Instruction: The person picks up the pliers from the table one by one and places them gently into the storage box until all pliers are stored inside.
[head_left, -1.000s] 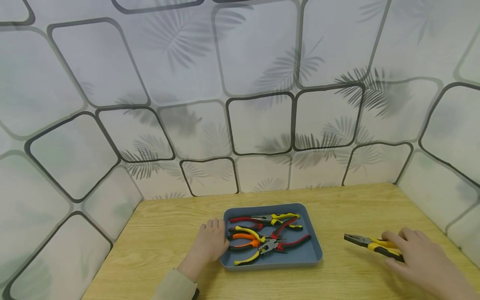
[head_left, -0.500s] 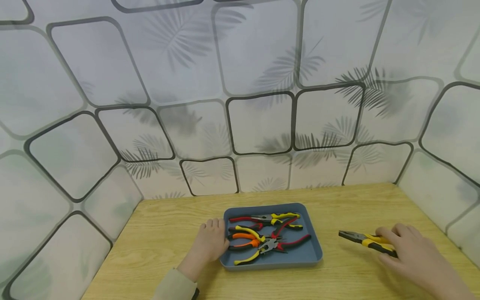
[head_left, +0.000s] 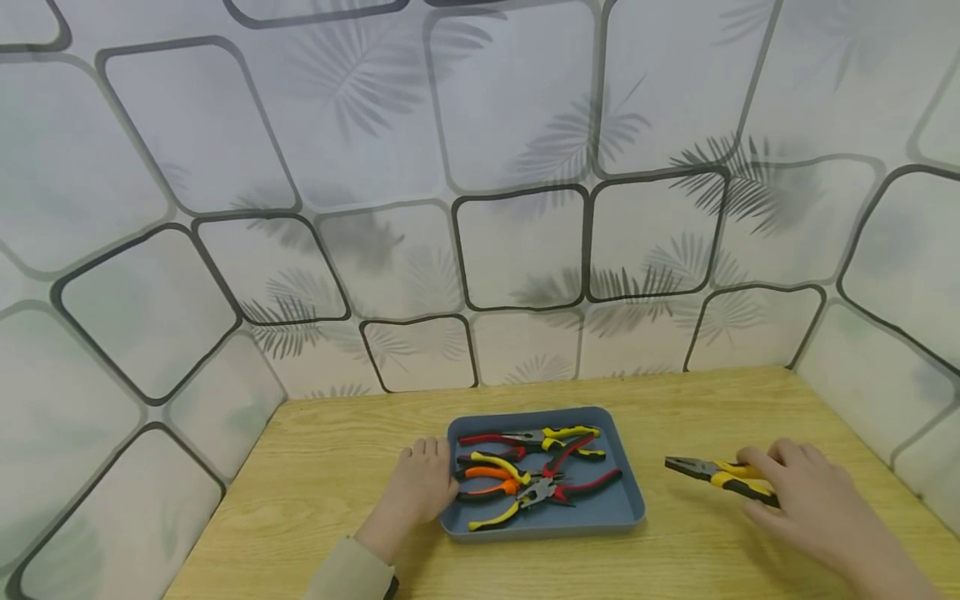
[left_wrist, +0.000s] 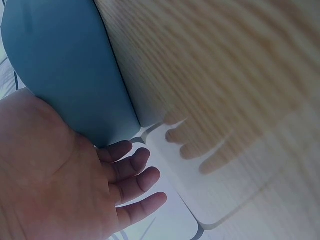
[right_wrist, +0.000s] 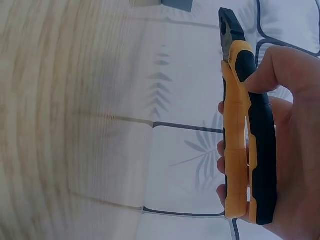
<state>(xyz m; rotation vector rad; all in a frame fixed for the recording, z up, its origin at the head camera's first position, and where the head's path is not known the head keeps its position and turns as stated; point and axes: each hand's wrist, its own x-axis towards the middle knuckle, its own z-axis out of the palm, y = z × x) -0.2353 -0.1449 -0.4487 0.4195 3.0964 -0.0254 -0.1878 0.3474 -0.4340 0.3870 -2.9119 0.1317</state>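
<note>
My right hand [head_left: 806,504] holds yellow-and-black combination pliers [head_left: 724,478] above the table, to the right of the tray. The head of the pliers points left toward the tray. In the right wrist view the fingers wrap the two handles [right_wrist: 236,150] from behind, with the thumb pressed on the upper part. My left hand [head_left: 423,482] rests against the left wall of the blue-grey tray [head_left: 543,532]. Seen from the left wrist, its fingers [left_wrist: 135,182] are loosely extended beside the tray's outer wall [left_wrist: 65,65]; the thumb is mostly hidden.
Inside the tray several pliers lie crossed over each other, with red-and-black handles [head_left: 588,486], orange-and-black handles [head_left: 487,473] and yellow-and-black handles [head_left: 573,432]. The wooden table [head_left: 337,442] meets patterned wall panels [head_left: 525,250] at the back and both sides.
My right hand has moved left toward the tray, carrying the combination pliers along. The left hand and the tray have stayed in place.
</note>
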